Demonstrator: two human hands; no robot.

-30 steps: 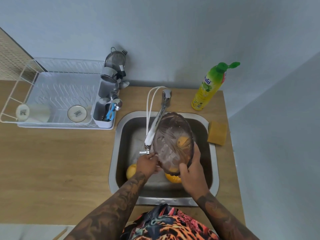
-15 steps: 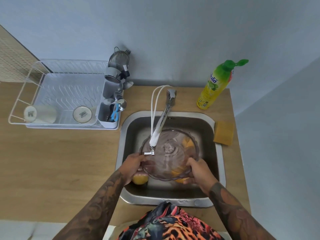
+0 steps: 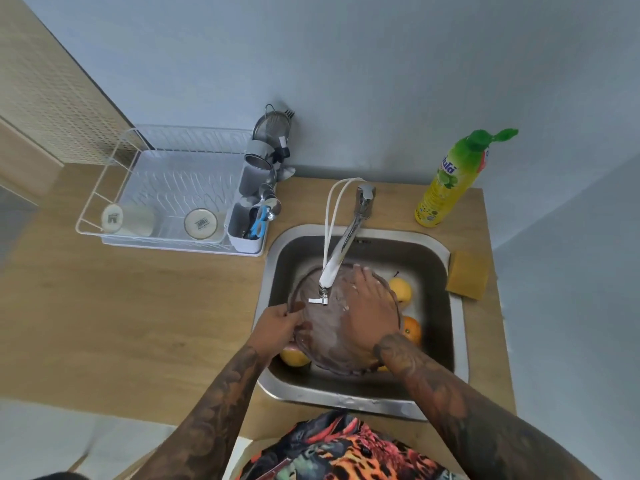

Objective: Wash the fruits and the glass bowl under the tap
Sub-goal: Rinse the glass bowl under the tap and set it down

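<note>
The glass bowl point(image 3: 323, 336) is held level in the steel sink point(image 3: 458, 327), under the spout of the tap point(image 3: 341, 251). My left hand point(image 3: 277, 327) grips the bowl's left rim. My right hand point(image 3: 370, 308) lies flat inside the bowl with its fingers spread against the glass. Fruits lie in the sink around the bowl: a yellow one point(image 3: 401, 289) at the right, an orange point(image 3: 412, 329) below it, and another yellow one point(image 3: 293, 356) at the lower left, partly under the bowl.
A yellow sponge point(image 3: 467, 275) lies on the wooden counter right of the sink. A dish soap bottle point(image 3: 446, 183) stands at the back right. A white dish rack point(image 3: 166, 199) with two cups and a cutlery holder point(image 3: 247, 226) stands to the left.
The bowl went from tilted on edge to level under the tap. My right hand left the bowl's rim and now lies inside it. My left hand still holds the left rim.
</note>
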